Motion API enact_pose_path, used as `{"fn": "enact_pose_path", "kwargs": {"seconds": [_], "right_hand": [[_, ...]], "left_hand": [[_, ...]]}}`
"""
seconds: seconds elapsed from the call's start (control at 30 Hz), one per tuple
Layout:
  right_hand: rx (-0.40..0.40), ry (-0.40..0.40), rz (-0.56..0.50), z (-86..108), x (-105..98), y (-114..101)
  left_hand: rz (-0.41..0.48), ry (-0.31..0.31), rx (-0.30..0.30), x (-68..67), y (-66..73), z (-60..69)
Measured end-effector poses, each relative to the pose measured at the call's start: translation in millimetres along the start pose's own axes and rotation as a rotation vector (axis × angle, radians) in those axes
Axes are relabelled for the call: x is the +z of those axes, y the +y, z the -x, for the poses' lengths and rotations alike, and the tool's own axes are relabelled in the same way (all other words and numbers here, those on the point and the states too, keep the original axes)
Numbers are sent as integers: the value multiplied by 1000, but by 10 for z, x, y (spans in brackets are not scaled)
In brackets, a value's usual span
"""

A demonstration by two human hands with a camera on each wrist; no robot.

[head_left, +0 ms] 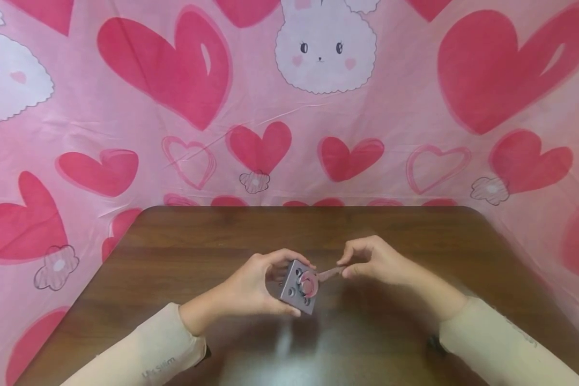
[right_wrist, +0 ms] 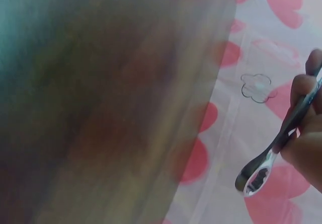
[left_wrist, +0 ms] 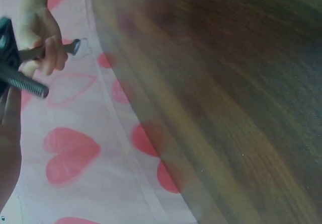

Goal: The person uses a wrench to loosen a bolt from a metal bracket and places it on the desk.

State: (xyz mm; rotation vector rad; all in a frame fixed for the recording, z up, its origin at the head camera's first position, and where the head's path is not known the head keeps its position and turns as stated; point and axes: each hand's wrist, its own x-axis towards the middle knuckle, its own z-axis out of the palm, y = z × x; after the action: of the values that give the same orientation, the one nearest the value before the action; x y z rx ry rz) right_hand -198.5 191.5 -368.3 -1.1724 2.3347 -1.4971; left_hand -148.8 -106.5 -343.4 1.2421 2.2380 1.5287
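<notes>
My left hand (head_left: 251, 287) grips a grey metal plate (head_left: 299, 301) with several holes, thumb below and fingers over the top edge. A bolt head (head_left: 305, 288) sits at the plate's middle, and its threaded shank (left_wrist: 30, 85) sticks out behind in the left wrist view. The open end of a combination wrench (head_left: 329, 274) is around the bolt head. My right hand (head_left: 376, 262) pinches the wrench handle between thumb and fingers. The wrench's ring end (right_wrist: 255, 181) shows past that hand in the right wrist view.
Both hands are above a dark brown wooden table (head_left: 212, 230). Behind it hangs a pink cloth (head_left: 391, 118) printed with hearts and rabbit faces. Light sleeves (head_left: 140, 343) cover both forearms.
</notes>
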Motion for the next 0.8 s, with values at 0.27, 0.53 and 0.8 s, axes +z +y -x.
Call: {"fn": "enact_pose_path", "kwargs": {"seconds": [0.27,0.53,0.8], "right_hand": [[-49,-178,2,-122,-69,-29],[-4,-242,-38,-167,-103,26],[73,-50,36,-7,-222,191]], "left_hand": [[56,-255,-84,-21,-26,-30],[128,-307,-124,30,-86,-70],[98,-60,-134,31,-132,-28]]}}
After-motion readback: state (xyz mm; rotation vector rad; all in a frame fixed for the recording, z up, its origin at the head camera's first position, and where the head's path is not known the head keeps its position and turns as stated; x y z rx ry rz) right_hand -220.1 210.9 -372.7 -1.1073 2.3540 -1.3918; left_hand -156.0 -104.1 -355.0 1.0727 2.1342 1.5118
